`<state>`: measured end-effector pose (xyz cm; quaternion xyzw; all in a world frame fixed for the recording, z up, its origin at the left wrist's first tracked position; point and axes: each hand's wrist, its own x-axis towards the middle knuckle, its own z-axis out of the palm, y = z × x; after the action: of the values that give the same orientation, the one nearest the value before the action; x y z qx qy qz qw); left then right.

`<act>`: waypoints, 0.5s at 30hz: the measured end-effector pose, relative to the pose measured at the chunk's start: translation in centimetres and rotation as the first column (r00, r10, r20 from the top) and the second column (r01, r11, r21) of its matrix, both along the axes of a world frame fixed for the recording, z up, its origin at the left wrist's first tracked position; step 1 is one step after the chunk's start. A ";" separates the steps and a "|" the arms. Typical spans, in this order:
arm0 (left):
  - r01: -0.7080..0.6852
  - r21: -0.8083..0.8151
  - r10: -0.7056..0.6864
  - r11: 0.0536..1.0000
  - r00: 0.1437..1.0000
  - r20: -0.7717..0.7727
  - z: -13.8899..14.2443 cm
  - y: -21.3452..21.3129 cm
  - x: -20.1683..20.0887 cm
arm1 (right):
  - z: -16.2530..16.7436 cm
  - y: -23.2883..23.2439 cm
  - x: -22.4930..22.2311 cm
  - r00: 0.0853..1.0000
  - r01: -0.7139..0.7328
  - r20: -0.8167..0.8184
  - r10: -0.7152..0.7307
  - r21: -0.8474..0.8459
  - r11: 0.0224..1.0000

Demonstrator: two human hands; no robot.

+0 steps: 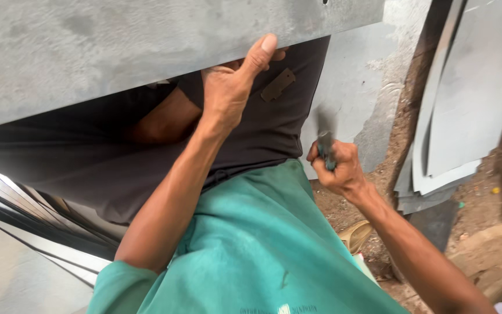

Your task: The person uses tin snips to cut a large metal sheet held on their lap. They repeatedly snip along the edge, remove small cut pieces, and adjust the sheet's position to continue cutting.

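Green shirt [251, 244] fills the foreground. Left hand [230, 87] grips the grey sheet [117, 46] by its lower edge. Right hand [335, 166] is closed round a dark tool [325, 148], its tip blurred, unidentifiable.

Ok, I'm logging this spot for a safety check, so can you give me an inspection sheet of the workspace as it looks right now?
Surface: bare dirt ground with small debris; no bench in view.
Job's things: large grey metal sheet held up at its lower edge; a slim dark-handled tool, its tip blurred.
Clutter: stacked grey sheets leaning at the right; layered sheet edges at lower left.
Grippers: left hand grips the sheet edge, thumb over the front; right hand closed round the tool.
Cables: nothing seen.
Surroundings: rough grey wall; a second person in a dark shirt stands behind the sheet.
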<state>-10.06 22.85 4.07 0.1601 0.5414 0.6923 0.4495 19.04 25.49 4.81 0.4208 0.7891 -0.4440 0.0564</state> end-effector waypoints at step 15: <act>-0.010 -0.061 0.012 0.998 1.000 0.029 -1.6 0.1 1.7 | 4.1 2.5 -6.7 0.974 0.224 0.082 -0.210 -0.460 0.859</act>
<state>-8.39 22.97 2.48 0.1332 0.5562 0.6802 0.4585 12.37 28.01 8.87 0.4873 0.6058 -0.6179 0.1171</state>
